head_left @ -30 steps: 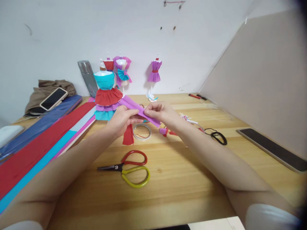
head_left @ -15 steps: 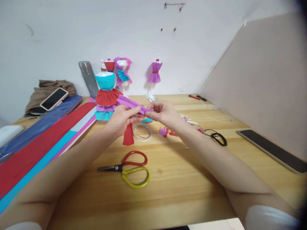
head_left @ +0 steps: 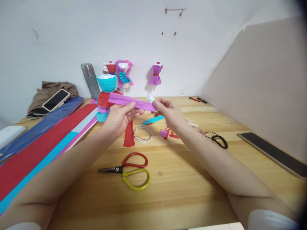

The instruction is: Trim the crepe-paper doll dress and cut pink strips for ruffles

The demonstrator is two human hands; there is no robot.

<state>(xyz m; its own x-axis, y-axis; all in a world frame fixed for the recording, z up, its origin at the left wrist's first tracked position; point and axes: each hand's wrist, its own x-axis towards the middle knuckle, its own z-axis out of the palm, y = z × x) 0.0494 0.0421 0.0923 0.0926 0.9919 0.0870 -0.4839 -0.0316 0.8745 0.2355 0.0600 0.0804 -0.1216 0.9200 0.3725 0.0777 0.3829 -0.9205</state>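
Observation:
A purple crepe strip (head_left: 144, 105) is stretched between my two hands above the table. My left hand (head_left: 120, 118) pinches it near the middle, thumb on top and fingers beneath. At its right end, my right hand (head_left: 166, 110) grips it between thumb and fingertips. The strip's free left end passes in front of a small dress form (head_left: 106, 83) in turquoise, red and purple. Under the hands lie a red strip (head_left: 129, 134), a white tape ring (head_left: 143, 134) and a turquoise piece (head_left: 153, 120). Scissors (head_left: 117, 169) with red and yellow handles rest nearer me.
Long coloured strips (head_left: 50, 143) and a phone (head_left: 56, 99) on brown cloth are at left. A grey bottle (head_left: 90, 80) and other dressed forms (head_left: 156, 74) stand by the wall. Scraps (head_left: 171, 133), a black cord (head_left: 219, 141) and a dark flat device (head_left: 271, 153) are rightward.
The purple strip is more level and shows more of its length between the hands. My right hand has moved slightly right, uncovering more of the turquoise piece. The view has shifted slightly.

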